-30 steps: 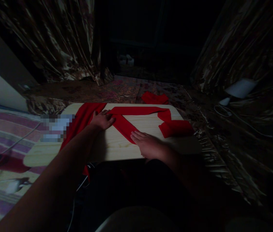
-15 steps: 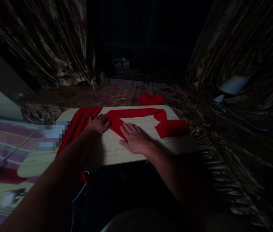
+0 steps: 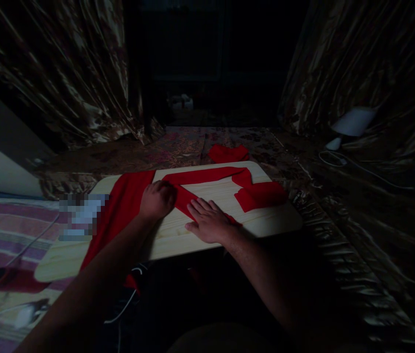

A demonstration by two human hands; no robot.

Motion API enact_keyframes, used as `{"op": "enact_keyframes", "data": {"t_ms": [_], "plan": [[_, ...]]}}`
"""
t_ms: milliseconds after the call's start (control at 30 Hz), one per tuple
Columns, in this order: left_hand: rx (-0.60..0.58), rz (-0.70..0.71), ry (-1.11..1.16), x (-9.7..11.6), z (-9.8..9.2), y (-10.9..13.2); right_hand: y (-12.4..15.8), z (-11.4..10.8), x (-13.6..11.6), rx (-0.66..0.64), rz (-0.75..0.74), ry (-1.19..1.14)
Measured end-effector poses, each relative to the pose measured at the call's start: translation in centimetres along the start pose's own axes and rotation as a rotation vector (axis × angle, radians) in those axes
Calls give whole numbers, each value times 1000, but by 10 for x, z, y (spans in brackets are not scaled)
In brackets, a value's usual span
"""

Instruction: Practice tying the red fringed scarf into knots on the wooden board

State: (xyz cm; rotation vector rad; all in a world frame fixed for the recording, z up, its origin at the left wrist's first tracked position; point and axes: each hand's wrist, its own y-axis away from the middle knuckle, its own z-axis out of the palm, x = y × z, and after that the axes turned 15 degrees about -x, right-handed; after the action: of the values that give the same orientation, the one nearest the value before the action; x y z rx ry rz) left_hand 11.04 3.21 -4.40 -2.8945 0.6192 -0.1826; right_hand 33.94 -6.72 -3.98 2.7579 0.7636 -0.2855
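Observation:
A long strip of red cloth (image 3: pixel 207 173) lies bent on a pale wooden table (image 3: pixel 178 245), running along the far side and folding back on itself. Its right part ends in a wider folded bundle (image 3: pixel 262 197). My left hand (image 3: pixel 158 201) is closed with fingers curled down on the strip, near where two stretches of it meet. Flat, with fingers spread, my right hand (image 3: pixel 209 220) presses on the slanting stretch of red cloth; a bit of it shows past the wrist. A broad red cloth piece (image 3: pixel 121 206) drapes across the table's left side, beside my left forearm.
Beyond the table lies another red cloth (image 3: pixel 228 153). At left are a striped bedspread (image 3: pixel 1 220), a dark red cup-like object (image 3: pixel 12 280), cables and a blurred-out item. A white lamp (image 3: pixel 354 121) stands at right. Curtains hang on both sides, and the room is dim.
My left hand has curled its fingers closed on the cloth. My right hand has slid slightly right and nearer, still flat, and the slanting stretch now extends past it.

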Motion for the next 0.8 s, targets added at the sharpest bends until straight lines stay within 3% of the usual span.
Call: {"op": "enact_keyframes", "data": {"t_ms": [167,333,567,700,800], "plan": [[-94,129,129,23,14,4,1,-2,0,-12,5,3],[-200,61,10,23,20,0,1,0,1,-4,9,24],[-205,-1,20,25,22,-1,-1,3,7,-15,-11,38],[-213,-26,43,27,24,-3,-6,-9,10,-41,-34,23],[-225,-59,60,29,23,-4,-20,-24,12,12,-33,9]]}}
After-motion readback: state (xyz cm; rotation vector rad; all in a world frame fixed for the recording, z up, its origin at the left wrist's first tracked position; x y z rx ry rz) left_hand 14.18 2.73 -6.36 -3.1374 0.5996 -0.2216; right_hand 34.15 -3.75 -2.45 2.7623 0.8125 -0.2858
